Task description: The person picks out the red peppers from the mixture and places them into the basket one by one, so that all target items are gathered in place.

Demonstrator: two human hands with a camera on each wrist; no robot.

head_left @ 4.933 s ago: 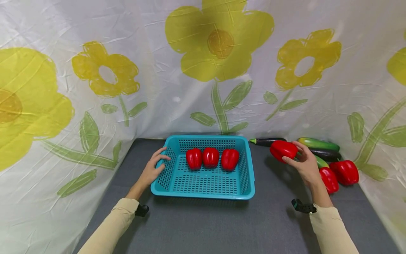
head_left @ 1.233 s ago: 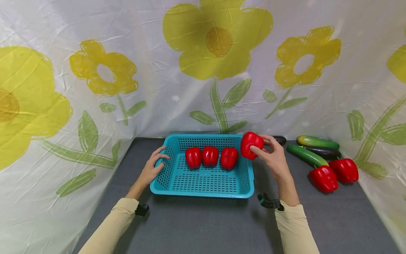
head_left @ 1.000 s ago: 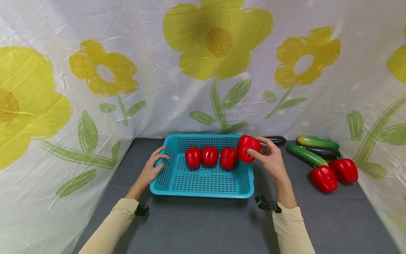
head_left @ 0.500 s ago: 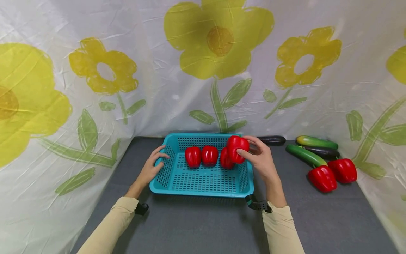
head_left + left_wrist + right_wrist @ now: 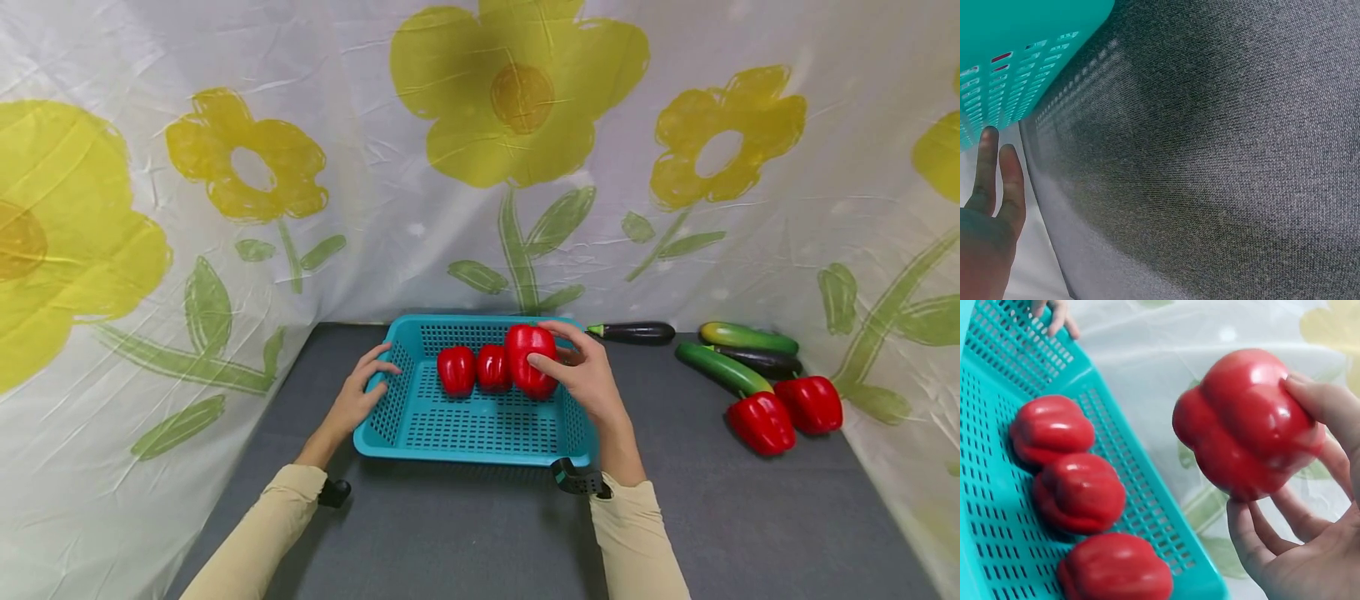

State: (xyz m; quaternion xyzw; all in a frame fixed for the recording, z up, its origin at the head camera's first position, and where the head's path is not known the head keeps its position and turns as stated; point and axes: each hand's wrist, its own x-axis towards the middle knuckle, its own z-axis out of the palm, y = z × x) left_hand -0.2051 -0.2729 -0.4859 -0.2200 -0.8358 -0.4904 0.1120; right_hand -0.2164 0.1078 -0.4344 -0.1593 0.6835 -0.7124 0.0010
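My right hand (image 5: 592, 383) holds a red bell pepper (image 5: 530, 362) between thumb and fingers, above the right half of a teal plastic basket (image 5: 480, 457). The right wrist view shows the held pepper (image 5: 1244, 425) clear of the three bell peppers lying in a row in the basket. Of these, the left one (image 5: 456, 372) and the middle one (image 5: 492, 369) show in the head view. The held pepper hides the third pepper (image 5: 1116, 569) there. At the basket's left rim rests my left hand (image 5: 356, 402), fingers extended and loosely spread over the edge.
Right of the basket, an eggplant (image 5: 637, 333) lies along the back of the dark tabletop (image 5: 480, 533). Farther right are a yellow-green zucchini (image 5: 750, 337), another eggplant (image 5: 761, 362), a green zucchini (image 5: 723, 368) and two bell peppers (image 5: 762, 423). A flowered cloth (image 5: 360, 208) hangs behind.
My right hand has carried the bell pepper left from beside the vegetable group, across the basket's right rim, to above the peppers inside. My left hand stays at the left rim.
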